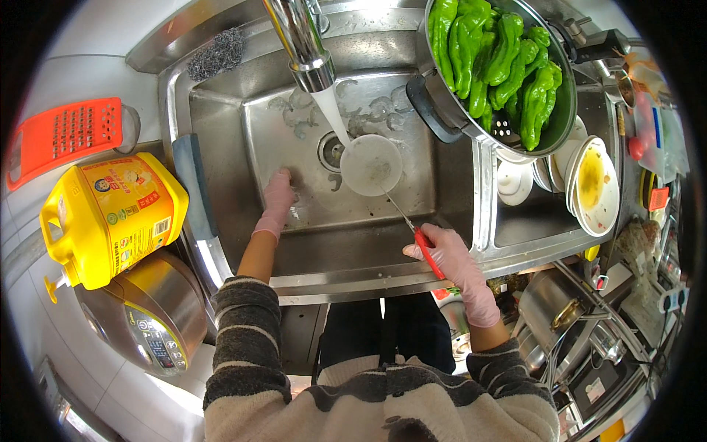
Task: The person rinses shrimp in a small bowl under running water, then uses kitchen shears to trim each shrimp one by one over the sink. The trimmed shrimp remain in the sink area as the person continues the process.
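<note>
My right hand [450, 254], in a pink glove, grips the red handle of a fine-mesh strainer [371, 164] held over the steel sink [364, 221]. Water pours from the chrome faucet [312, 72] at the strainer's upper left edge. My left hand [280, 193], also gloved in pink, reaches down near the sink's left side; its fingers are partly hidden, and I cannot tell whether they hold anything. Several grey shrimp [381, 105] lie on the sink bottom behind the strainer. One more piece [334, 182] is beside the drain [331, 152].
A pan of green peppers [497, 66] sits over the back right rim. Used plates [596, 193] are stacked in the right basin. Steel wool [216, 54], a grey-blue cloth [195, 188], an orange grater [72, 138], a yellow jug [121, 215] and a rice cooker [149, 309] stand left.
</note>
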Tool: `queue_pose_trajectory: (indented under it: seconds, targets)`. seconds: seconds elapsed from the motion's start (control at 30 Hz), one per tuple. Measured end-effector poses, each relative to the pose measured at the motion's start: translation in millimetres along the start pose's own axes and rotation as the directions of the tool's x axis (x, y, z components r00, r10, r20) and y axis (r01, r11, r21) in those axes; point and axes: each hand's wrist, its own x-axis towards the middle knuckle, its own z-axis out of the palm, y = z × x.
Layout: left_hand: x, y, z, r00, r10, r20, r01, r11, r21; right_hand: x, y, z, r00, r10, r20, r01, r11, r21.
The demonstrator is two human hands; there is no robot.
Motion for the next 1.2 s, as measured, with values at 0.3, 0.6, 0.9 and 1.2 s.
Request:
queue_pose_trajectory:
  seconds: [0.3,0.6,0.9,1.2]
  targets:
    - [-19.4,-6.8,1.3,0.97,0.239,0.041,-0.242,0.952,0.188,2.7,1.2,4.6,1.0,-0.026,0.012,0.026,1.0,0.0]
    - [-10.5,-1.7,22.1,0.976,0.197,0.091,-0.214,0.942,0.257,4.2,-1.7,6.5,0.999,-0.012,0.03,0.011,1.0,0.014]
    - [-17.7,39.1,-37.2,0.927,-0.094,0.363,0.371,0.101,-0.923,-1.2,0.9,3.8,0.999,-0.041,-0.023,0.042,0.998,0.05]
    - [-109.7,129.9,-105.5,0.981,0.161,0.103,0.191,-0.871,-0.452,3.0,-10.5,13.9,0.977,-0.202,0.065,0.165,0.914,0.37]
